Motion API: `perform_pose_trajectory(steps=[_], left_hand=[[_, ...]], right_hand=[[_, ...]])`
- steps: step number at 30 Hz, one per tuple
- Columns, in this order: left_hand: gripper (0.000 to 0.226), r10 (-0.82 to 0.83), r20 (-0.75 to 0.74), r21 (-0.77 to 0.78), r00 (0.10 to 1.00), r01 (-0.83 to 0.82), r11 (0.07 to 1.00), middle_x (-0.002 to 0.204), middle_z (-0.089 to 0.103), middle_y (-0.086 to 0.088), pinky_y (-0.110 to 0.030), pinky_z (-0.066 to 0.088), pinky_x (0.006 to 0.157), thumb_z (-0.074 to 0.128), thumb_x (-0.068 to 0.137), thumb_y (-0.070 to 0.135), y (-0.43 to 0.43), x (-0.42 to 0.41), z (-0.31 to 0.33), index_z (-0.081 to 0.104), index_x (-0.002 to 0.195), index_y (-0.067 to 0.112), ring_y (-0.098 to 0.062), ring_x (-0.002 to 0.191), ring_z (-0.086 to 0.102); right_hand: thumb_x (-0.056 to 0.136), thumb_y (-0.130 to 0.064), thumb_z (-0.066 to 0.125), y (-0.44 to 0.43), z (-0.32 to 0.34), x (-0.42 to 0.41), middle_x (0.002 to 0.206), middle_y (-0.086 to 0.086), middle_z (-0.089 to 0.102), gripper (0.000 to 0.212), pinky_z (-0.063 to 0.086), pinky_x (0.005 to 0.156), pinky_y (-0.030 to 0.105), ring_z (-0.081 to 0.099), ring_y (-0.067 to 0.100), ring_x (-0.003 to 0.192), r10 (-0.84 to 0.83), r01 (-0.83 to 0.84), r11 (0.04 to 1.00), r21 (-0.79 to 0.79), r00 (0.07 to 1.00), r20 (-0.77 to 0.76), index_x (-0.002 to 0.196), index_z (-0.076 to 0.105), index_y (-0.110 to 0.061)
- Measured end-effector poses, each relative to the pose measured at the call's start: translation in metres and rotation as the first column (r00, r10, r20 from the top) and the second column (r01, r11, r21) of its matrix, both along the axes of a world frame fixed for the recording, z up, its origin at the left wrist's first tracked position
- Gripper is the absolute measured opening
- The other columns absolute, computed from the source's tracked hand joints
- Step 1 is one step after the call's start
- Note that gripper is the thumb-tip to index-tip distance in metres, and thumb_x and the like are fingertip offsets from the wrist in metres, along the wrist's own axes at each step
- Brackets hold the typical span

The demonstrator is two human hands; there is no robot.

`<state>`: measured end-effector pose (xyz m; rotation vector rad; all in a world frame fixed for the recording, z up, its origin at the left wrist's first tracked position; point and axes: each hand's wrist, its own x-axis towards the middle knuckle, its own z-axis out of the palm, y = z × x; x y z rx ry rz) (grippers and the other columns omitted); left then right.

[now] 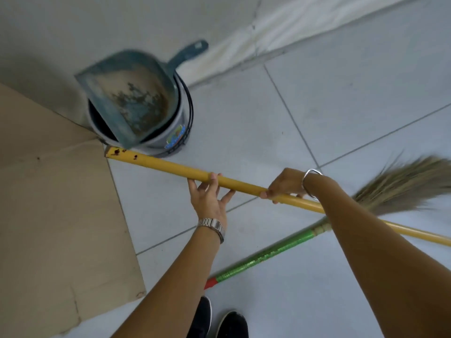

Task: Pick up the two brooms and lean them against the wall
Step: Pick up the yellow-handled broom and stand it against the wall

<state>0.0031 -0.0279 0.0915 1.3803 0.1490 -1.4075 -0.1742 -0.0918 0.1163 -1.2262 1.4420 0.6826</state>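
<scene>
A broom with a yellow handle [170,167] is held off the floor and runs from the bucket down to the right edge; its head is out of view. My right hand [285,184] is closed around the middle of this handle. My left hand [210,201] is under the handle further left, fingers spread, thumb resting on top. A second broom with a green handle [263,254], a red tip and straw bristles [402,186] lies flat on the tiled floor below my right arm. The pale wall [73,32] stands behind the bucket.
A grey bucket [175,128] stands at the wall's foot with a dirty blue dustpan [129,98] propped in it. A flat sheet of cardboard [56,215] covers the floor on the left. My black shoes [219,320] are at the bottom.
</scene>
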Motion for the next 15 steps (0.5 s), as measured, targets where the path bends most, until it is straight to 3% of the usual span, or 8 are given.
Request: perform_pose_trajectory(steps=[3,6,11,15], left_hand=[[0.060,-0.067,0.023,-0.107,0.998,0.069,0.992,0.124,0.052,-0.011,-0.052,0.055,0.072,0.055,0.089,0.006,-0.038,0.006,0.066,0.032,0.140,0.028,-0.020,0.100,0.063],[0.056,-0.120,0.089,-0.222,0.989,0.137,0.965,0.121,0.053,-0.008,-0.050,0.057,0.068,0.056,0.089,0.007,-0.086,0.016,0.143,0.035,0.138,0.022,-0.018,0.097,0.064],[0.067,-0.174,0.178,-0.368,0.969,0.230,0.901,0.124,0.052,-0.013,-0.052,0.057,0.070,0.058,0.087,0.006,-0.141,0.027,0.286,0.029,0.142,0.028,-0.032,0.110,0.059],[0.068,-0.200,0.266,-0.469,0.943,0.308,0.828,0.119,0.055,-0.013,-0.046,0.059,0.064,0.061,0.084,0.006,-0.166,0.028,0.406,0.031,0.141,0.027,-0.024,0.096,0.064]], right_hand=[[0.072,-0.052,0.069,-0.028,0.068,-0.001,0.093,-0.001,0.073,0.039,0.051,0.090,0.042,0.062,0.022,0.103,-0.110,0.113,0.992,-0.061,0.993,0.054,0.089,0.076,-0.017],[0.073,-0.050,0.069,-0.060,0.150,0.005,0.096,-0.001,0.074,0.039,0.048,0.088,0.040,0.064,0.017,0.099,-0.174,0.191,0.969,-0.158,0.978,0.117,0.095,0.075,-0.018],[0.078,-0.042,0.067,-0.088,0.288,0.016,0.089,-0.002,0.073,0.034,0.046,0.084,0.037,0.065,0.015,0.088,-0.256,0.324,0.899,-0.294,0.935,0.247,0.098,0.073,-0.015],[0.079,-0.043,0.066,-0.095,0.396,0.018,0.093,0.001,0.075,0.031,0.049,0.078,0.033,0.067,0.017,0.092,-0.288,0.407,0.828,-0.386,0.899,0.330,0.096,0.074,-0.018]])
